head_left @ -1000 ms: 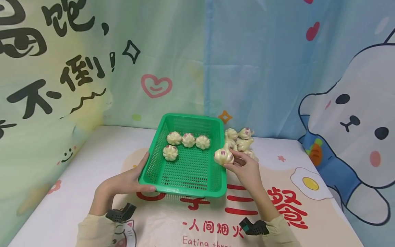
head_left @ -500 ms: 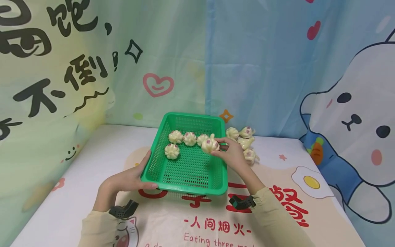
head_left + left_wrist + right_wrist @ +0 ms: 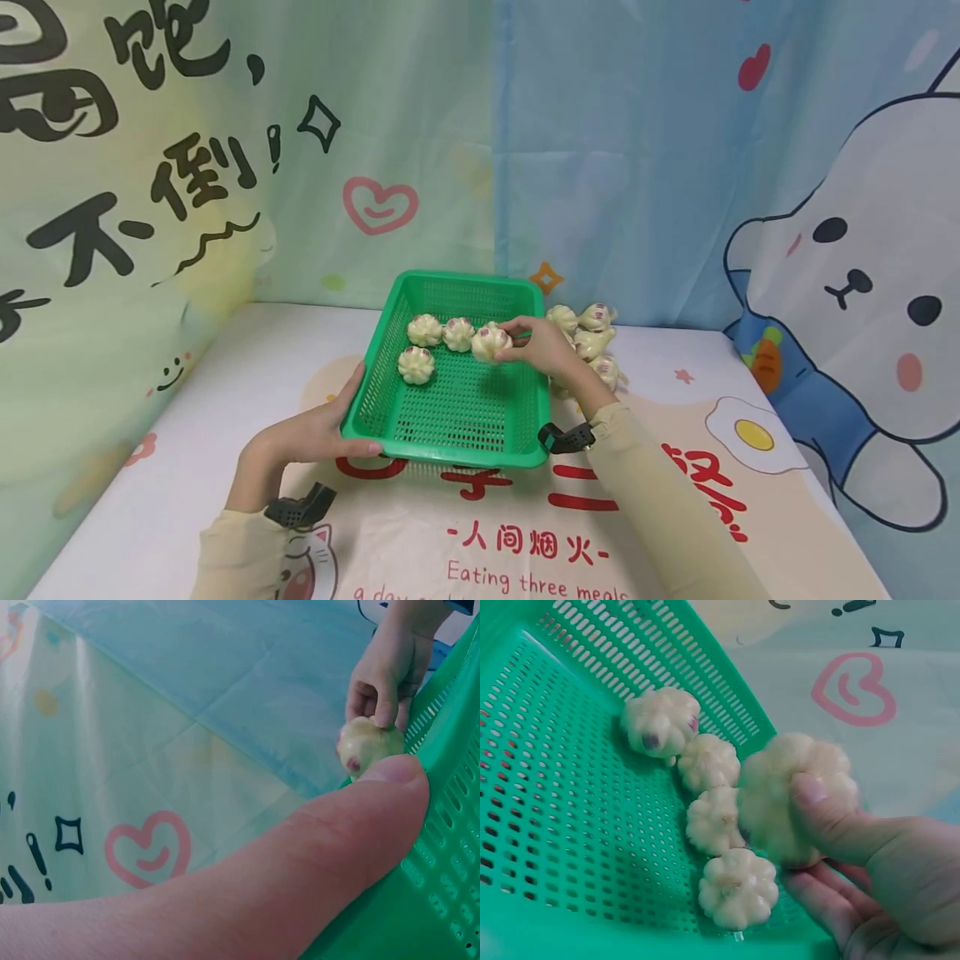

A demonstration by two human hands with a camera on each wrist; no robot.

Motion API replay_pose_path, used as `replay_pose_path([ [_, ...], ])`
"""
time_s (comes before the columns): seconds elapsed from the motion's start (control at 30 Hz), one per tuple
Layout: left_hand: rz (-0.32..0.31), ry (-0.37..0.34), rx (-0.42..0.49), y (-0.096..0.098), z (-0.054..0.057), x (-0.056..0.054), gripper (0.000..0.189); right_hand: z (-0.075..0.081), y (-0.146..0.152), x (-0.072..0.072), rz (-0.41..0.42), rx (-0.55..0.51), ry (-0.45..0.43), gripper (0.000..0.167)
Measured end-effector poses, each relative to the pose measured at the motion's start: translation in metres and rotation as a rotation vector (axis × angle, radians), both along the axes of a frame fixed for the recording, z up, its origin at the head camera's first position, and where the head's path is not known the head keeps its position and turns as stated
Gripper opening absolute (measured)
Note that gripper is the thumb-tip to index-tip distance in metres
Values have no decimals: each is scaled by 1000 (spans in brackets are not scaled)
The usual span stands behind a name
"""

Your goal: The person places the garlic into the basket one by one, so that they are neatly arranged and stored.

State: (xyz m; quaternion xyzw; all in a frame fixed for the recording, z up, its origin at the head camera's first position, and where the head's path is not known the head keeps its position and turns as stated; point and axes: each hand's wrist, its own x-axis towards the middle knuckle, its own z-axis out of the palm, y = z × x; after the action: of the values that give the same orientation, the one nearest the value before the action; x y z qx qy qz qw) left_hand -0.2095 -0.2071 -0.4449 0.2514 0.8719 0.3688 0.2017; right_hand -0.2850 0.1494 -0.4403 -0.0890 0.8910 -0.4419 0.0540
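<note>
My right hand (image 3: 543, 346) pinches a garlic bulb (image 3: 491, 342) between thumb and fingers, over the far right part of a green plastic basket (image 3: 450, 458). In the right wrist view the held garlic bulb (image 3: 799, 795) is large, and the thumb presses on its side. Several garlic bulbs (image 3: 739, 889) lie below and beside it along the basket wall. One of them is hidden behind the held bulb in the head view. At the basket's near left corner my left hand (image 3: 315, 429) holds the rim, thumb along the front; its other fingers are partly hidden.
A pile of garlic bulbs (image 3: 592, 343) lies on the table just right of the basket, partly behind my right arm. The printed tablecloth (image 3: 525, 517) covers the table. A printed curtain (image 3: 420, 150) hangs behind.
My right hand has carried the garlic bulb leftward from beside the pile, over the right rim and into the basket's far part. The left hand stays on the basket.
</note>
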Motion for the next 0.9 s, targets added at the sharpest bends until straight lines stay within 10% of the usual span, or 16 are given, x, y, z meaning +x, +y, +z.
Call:
replay_pose_path([
  [0.9, -14, -44, 30, -3, -1, -3, 116, -23, -49, -27, 14, -5, -65, 54],
])
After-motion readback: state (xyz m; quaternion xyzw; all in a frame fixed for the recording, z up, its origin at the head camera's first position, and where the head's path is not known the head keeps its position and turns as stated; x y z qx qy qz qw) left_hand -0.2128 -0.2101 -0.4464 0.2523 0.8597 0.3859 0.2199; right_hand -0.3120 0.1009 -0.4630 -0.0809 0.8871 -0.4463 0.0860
